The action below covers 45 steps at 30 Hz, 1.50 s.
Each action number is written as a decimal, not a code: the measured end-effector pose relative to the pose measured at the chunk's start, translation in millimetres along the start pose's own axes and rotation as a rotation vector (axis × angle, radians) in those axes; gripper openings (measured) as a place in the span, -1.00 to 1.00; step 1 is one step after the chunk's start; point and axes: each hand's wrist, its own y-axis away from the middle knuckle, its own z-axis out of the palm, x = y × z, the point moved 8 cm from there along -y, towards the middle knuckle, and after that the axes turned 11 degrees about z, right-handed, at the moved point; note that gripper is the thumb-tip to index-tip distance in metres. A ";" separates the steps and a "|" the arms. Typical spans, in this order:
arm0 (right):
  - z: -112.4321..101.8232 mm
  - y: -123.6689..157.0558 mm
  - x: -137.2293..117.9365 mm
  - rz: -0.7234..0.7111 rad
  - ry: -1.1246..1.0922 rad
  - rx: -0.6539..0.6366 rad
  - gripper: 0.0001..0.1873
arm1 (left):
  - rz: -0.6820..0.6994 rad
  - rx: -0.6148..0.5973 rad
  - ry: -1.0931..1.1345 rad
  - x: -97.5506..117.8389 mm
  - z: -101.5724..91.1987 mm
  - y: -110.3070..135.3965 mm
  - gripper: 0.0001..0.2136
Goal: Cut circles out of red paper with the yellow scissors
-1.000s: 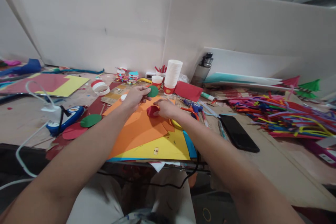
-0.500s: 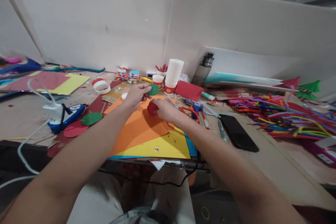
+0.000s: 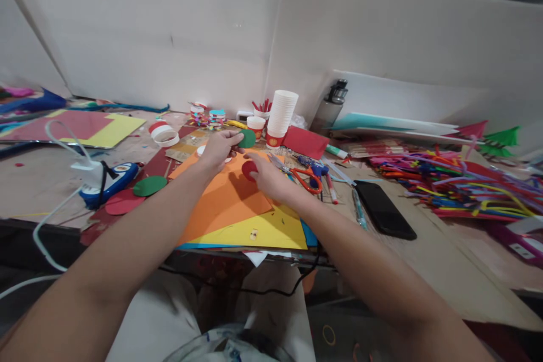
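Note:
Pinched in the fingers of my left hand [image 3: 223, 147] is a green paper circle [image 3: 247, 138], held up over the back of the orange sheet. My right hand [image 3: 265, 174] grips a smaller-looking red paper circle [image 3: 249, 171] by its right side, just above the orange paper [image 3: 224, 198]. The two hands are close together but apart. Under the orange paper lies a yellow sheet [image 3: 271, 232], with a blue sheet's edge showing below. To the left, another green circle [image 3: 150, 185] overlaps a pink-red circle [image 3: 124, 202] on the table.
Scissors [image 3: 307, 180] with orange handles lie right of my right hand. Behind stand stacked paper cups [image 3: 283, 116] and a red sheet [image 3: 305, 142]. A black phone [image 3: 384, 209] and a pile of pipe cleaners [image 3: 462, 181] are at right, a blue corded device [image 3: 110, 181] at left.
My left hand and the green circle have shifted slightly up. My right hand's fingers have spread a little around the red circle, showing more of it. The camera view has shifted slightly.

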 end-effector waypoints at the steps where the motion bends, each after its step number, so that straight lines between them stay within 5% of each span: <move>1: -8.4 0.7 3.6 0.011 -0.013 0.007 -0.52 | -0.001 -0.007 -0.003 -0.3 0.4 -0.3 -0.92; 9: -36.8 39.4 11.6 -0.084 -0.165 -0.321 -0.63 | -0.019 -0.045 -0.036 -6.1 4.6 -1.3 -0.88; 14: -45.5 48.8 26.2 -0.041 -0.154 -0.214 -0.60 | -0.018 -0.075 -0.087 -10.7 6.2 -1.2 -0.87; 26: -37.0 52.7 28.8 -0.009 -0.067 -0.258 -0.64 | -0.002 -0.112 -0.105 -15.4 9.1 -1.2 -0.85; 37: -17.7 68.5 17.4 -0.088 0.114 -0.466 -0.66 | 0.013 -0.133 -0.160 -17.5 7.8 -1.7 -0.83; 45: -15.4 77.9 6.6 -0.157 0.302 -0.275 -0.74 | -0.011 -0.130 -0.170 -13.2 10.6 3.0 -0.84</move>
